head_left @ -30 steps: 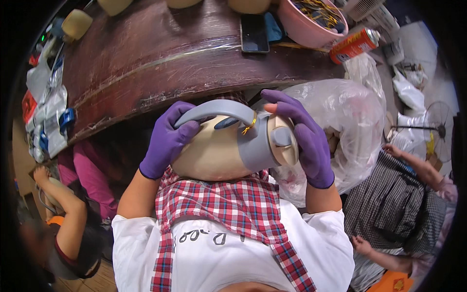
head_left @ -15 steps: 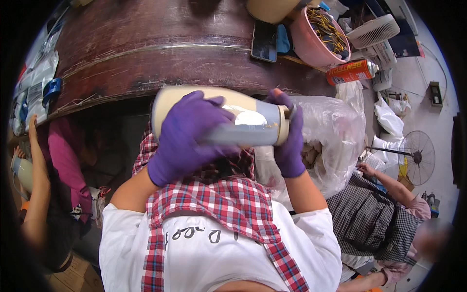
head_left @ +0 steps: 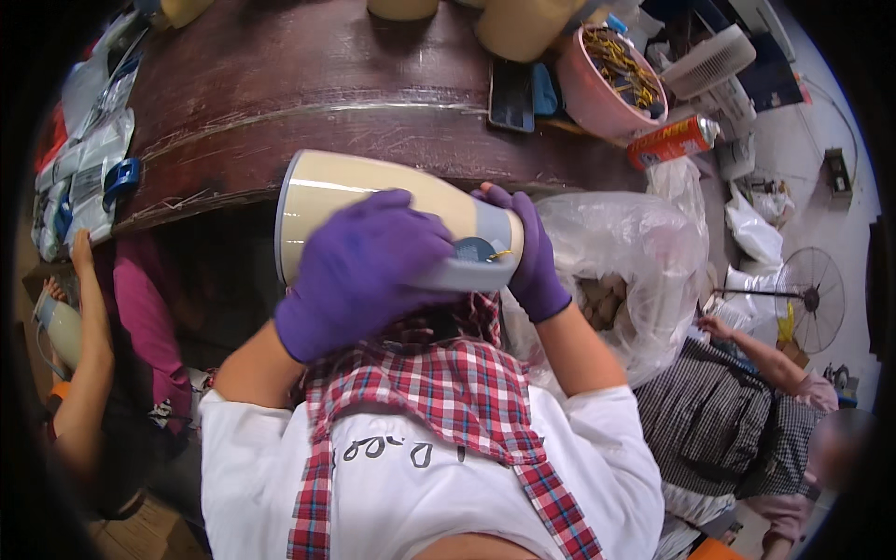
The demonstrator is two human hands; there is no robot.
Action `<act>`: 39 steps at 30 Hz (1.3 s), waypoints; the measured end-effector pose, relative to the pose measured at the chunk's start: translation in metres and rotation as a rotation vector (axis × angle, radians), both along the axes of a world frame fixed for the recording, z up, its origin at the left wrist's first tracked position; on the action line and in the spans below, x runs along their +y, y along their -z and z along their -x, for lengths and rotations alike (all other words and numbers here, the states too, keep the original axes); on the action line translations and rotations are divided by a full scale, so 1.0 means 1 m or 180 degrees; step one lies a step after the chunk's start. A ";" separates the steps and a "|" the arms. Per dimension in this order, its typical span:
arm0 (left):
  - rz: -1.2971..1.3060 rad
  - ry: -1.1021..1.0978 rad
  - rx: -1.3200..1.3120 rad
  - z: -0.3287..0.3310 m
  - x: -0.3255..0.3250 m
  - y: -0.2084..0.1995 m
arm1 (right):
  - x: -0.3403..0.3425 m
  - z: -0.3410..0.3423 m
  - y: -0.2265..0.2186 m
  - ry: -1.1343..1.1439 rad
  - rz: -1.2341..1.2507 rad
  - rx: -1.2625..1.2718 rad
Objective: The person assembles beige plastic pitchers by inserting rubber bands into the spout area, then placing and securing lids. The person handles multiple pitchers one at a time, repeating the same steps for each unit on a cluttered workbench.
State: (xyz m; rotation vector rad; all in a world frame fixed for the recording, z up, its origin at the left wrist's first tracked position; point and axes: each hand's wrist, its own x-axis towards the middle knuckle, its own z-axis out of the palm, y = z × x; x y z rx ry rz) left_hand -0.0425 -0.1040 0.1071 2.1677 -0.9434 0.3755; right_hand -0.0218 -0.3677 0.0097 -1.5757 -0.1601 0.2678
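Note:
A cream vacuum jug [head_left: 313,191] with a grey neck band and grey handle lies sideways in front of my chest, its base to the left and its neck to the right. My left hand [head_left: 369,257], in a purple glove, is closed around the side of the jug by the handle. My right hand [head_left: 537,266], also gloved in purple, wraps the neck end, with its palm side and some fingers hidden. Between the two hands a dark round tag [head_left: 473,250] with a golden string rests against the jug.
Ahead is a dark red worktable [head_left: 252,112] with a phone [head_left: 511,98], a pink basket [head_left: 597,93] of yellow ties and a red spray can [head_left: 672,142]. A clear plastic bag [head_left: 644,243] stands on my right. Co-workers sit at both sides; a fan [head_left: 810,299] stands far right.
The jug has shifted slightly left and turned, so the dark tag now shows. Both hands have moved with it, keeping their hold.

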 end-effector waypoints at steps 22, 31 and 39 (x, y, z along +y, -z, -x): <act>0.2182 -0.0788 0.2334 0.039 0.035 0.020 | 0.030 0.002 -0.087 -0.0331 0.0226 -0.2248; 0.0949 -0.0853 0.0089 0.025 0.052 -0.017 | 0.051 -0.029 -0.083 0.0784 -0.0206 -0.1557; 0.3238 -0.1883 0.0128 -0.094 0.213 0.038 | 0.037 -0.018 0.014 0.0463 0.0202 -0.0491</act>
